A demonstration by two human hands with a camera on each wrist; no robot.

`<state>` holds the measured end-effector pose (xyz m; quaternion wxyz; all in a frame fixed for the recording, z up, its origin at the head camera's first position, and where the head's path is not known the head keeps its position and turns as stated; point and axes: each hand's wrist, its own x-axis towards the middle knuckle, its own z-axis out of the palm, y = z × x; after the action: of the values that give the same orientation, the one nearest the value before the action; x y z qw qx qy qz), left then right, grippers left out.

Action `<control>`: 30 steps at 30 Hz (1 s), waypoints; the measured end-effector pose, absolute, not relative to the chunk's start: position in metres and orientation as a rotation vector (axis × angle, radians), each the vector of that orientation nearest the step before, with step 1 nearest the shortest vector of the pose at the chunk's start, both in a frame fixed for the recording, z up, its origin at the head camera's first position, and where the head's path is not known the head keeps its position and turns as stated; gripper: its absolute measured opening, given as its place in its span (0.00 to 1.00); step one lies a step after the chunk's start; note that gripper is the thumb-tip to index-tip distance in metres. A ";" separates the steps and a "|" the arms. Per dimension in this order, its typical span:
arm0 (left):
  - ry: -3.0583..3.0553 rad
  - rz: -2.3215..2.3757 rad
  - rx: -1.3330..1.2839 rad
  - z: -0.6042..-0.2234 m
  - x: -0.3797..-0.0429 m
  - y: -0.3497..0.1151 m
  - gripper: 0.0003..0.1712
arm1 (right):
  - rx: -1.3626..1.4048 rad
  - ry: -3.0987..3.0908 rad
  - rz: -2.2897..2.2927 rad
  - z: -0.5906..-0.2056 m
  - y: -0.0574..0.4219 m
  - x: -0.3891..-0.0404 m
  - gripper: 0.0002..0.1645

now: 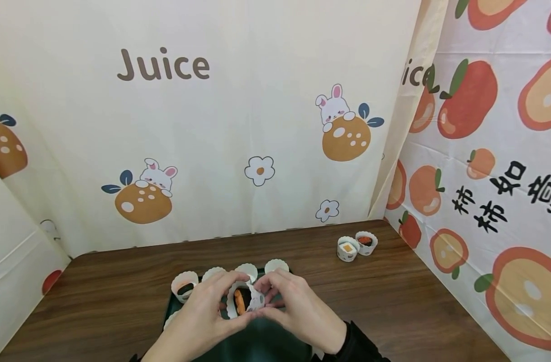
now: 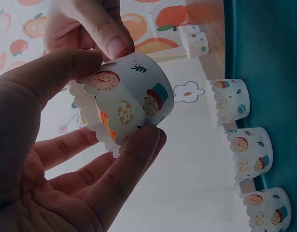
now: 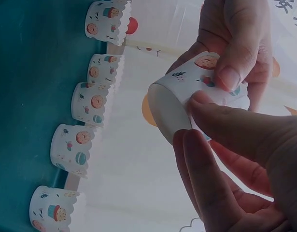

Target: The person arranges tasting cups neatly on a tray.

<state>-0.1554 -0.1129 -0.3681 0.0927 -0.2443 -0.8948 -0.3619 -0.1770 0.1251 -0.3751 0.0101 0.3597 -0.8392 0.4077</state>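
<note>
Both hands hold one white paper baking cup (image 1: pixel 257 299) above the dark green tray (image 1: pixel 253 344). The cup is tipped on its side, its scalloped rim turned toward the head camera. Inside sits a sushi piece (image 1: pixel 240 300) with an orange top and a dark band. My left hand (image 1: pixel 214 305) grips the cup's wall between thumb and fingers. At the base end, the thumb and fingers of my right hand (image 1: pixel 293 301) pinch it. The cup's plain white bottom (image 3: pixel 168 113) faces the right wrist camera. Donut and cupcake prints (image 2: pixel 156 100) cover its wall.
Several similar paper cups stand along the tray's back and left edges, among them one with a dark-wrapped piece (image 1: pixel 184 288). Farther right on the wooden table (image 1: pixel 375 301) are a cup with a yellow-and-white piece (image 1: pixel 347 251) and another with an orange-topped piece (image 1: pixel 366 243).
</note>
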 end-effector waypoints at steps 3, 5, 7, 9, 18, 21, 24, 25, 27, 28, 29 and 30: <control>-2.681 -1.118 -0.731 -0.368 -0.156 -0.114 0.30 | 1.118 -2.647 1.266 -0.373 0.125 -0.177 0.14; -2.706 -1.135 -0.729 -0.369 -0.157 -0.114 0.29 | 1.119 -2.661 1.258 -0.372 0.125 -0.177 0.10; -2.732 -1.143 -0.729 -0.369 -0.158 -0.115 0.28 | 1.126 -2.671 1.251 -0.372 0.125 -0.177 0.07; -2.746 -1.146 -0.739 -0.370 -0.158 -0.116 0.27 | 1.136 -2.676 1.238 -0.371 0.125 -0.178 0.06; -2.765 -1.069 -0.775 -0.376 -0.159 -0.122 0.28 | 1.168 -2.710 1.271 -0.371 0.126 -0.180 0.04; -2.791 -0.978 -0.754 -0.378 -0.160 -0.125 0.30 | 1.173 -2.708 1.291 -0.371 0.128 -0.182 0.04; -2.832 -0.902 -0.716 -0.381 -0.162 -0.128 0.31 | 1.164 -2.712 1.307 -0.369 0.130 -0.184 0.04; -2.844 -0.884 -0.705 -0.382 -0.162 -0.128 0.30 | 1.160 -2.714 1.307 -0.369 0.131 -0.184 0.04; -2.865 -0.857 -0.691 -0.384 -0.163 -0.130 0.29 | 1.155 -2.716 1.307 -0.368 0.134 -0.184 0.03; -2.870 -0.845 -0.691 -0.385 -0.164 -0.131 0.28 | 1.152 -2.716 1.307 -0.367 0.135 -0.185 0.02; -2.877 -0.837 -0.692 -0.386 -0.164 -0.132 0.27 | 1.151 -2.716 1.305 -0.367 0.136 -0.185 0.02; -2.886 -0.830 -0.692 -0.387 -0.165 -0.133 0.27 | 1.148 -2.714 1.298 -0.367 0.137 -0.186 0.01</control>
<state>-0.1650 -0.1325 -0.3867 0.0302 -0.2244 -0.9361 -0.2693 -0.1855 0.1375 -0.3669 -0.0391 0.3563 -0.8422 0.4027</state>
